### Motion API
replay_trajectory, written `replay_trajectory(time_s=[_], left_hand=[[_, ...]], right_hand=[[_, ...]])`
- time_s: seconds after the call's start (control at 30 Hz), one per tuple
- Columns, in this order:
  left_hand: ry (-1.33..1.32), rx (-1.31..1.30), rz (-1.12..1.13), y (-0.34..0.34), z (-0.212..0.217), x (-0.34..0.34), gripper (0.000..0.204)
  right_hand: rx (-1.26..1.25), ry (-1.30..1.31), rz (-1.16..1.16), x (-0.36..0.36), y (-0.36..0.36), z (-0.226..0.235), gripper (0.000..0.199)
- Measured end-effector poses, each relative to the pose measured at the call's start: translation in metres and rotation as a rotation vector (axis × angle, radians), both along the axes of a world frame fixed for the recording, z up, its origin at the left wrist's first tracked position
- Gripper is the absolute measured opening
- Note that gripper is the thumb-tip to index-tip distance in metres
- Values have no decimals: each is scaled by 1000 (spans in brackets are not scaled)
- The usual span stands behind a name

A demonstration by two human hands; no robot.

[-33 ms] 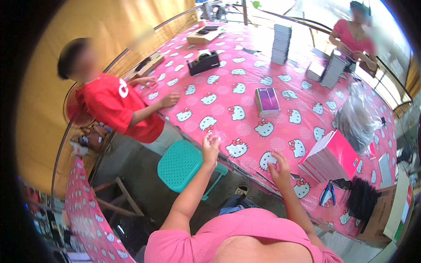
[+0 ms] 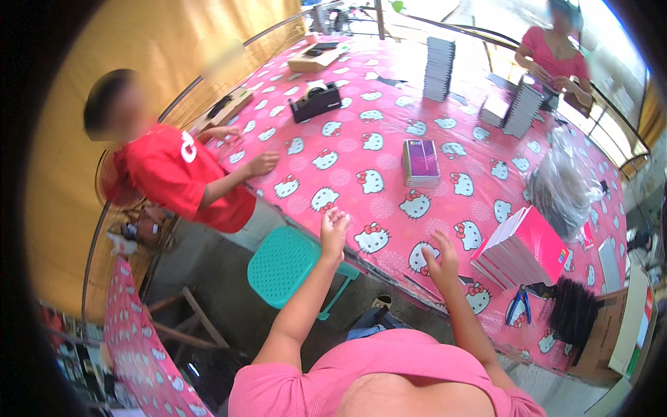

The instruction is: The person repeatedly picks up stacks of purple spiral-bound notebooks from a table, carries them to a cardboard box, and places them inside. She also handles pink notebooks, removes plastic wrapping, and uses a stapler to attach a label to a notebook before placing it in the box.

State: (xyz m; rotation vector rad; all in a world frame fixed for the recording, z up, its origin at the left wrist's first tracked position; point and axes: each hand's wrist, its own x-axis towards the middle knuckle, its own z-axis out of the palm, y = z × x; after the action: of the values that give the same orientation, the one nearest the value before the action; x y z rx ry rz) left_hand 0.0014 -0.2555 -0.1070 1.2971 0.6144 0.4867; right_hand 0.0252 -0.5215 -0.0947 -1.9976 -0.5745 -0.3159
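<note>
My left hand [image 2: 335,235] is raised over the near edge of the table, its fingers loosely bent and apart with nothing seen in them. Farther right, my right hand [image 2: 442,258] hovers empty near the same edge, thumb and fingers spread. Just right of it stands a stack of pink notebooks [image 2: 531,247], the thing nearest to that hand. Beyond both hands lies a small stack of purple spiral notebooks [image 2: 422,163]. Blue-handled pliers [image 2: 517,306] rest in front of the pink stack, beside a bundle of black binding coils [image 2: 573,309].
A pink patterned cloth covers the table [image 2: 385,205]. A green stool [image 2: 285,267] stands left of my legs. On the table are a tape dispenser [image 2: 316,104], a plastic bag [image 2: 566,187] and tall notebook stacks [image 2: 438,69]. One person works at left, another at far right.
The view has shifted slightly, so the table and the other people sit a little farther left. My right hand's fingers are straighter and more raised; my left hand is nearly unchanged.
</note>
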Motion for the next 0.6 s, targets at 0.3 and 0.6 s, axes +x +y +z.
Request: replay_trajectory(time_s=[0.3, 0.6], left_hand=[[187, -248, -412, -17, -23, 136, 58], [120, -159, -500, -35, -18, 125, 83]], right_hand=[[93, 366, -534, 209, 56, -35, 72], [225, 729, 121, 171, 75, -24, 37]])
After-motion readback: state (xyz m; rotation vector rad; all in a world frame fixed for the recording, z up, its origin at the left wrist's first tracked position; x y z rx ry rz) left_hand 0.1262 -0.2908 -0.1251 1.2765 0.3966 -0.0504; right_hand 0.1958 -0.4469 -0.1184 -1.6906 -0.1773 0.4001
